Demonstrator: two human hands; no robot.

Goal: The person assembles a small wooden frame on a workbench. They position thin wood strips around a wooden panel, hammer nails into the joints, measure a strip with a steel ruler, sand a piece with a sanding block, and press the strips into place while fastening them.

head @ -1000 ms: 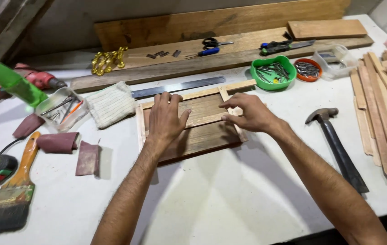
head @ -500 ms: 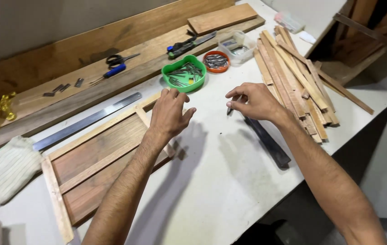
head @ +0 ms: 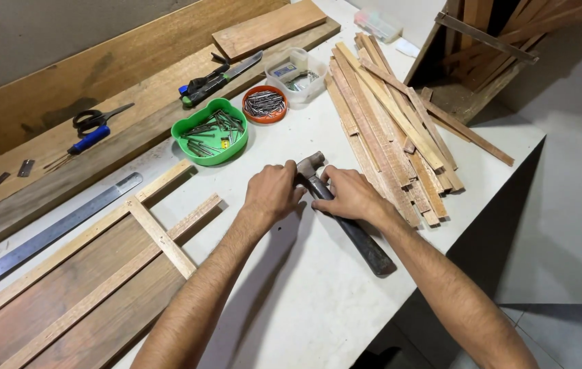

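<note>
A hammer (head: 356, 236) with a dark handle lies on the white table (head: 318, 307), its steel head (head: 311, 164) pointing away from me. My left hand (head: 272, 193) curls over the neck just below the head from the left. My right hand (head: 350, 196) closes on the same spot from the right, fingertips on the upper handle. The two hands almost touch. Anything small between the fingers is hidden. A wooden frame (head: 161, 236) of thin strips on a dark board lies to the left of my left arm.
A green bowl of nails (head: 199, 152), an orange dish of nails (head: 264, 104) and a clear plastic box (head: 298, 68) stand beyond the hammer. A pile of wooden strips (head: 393, 123) lies at the right by the table's edge. A steel ruler (head: 52, 232), scissors (head: 93, 119) and planks lie at the left.
My view swung right from the frame to the hammer. Both hands left the frame, crossed the table and closed together on the hammer's neck.
</note>
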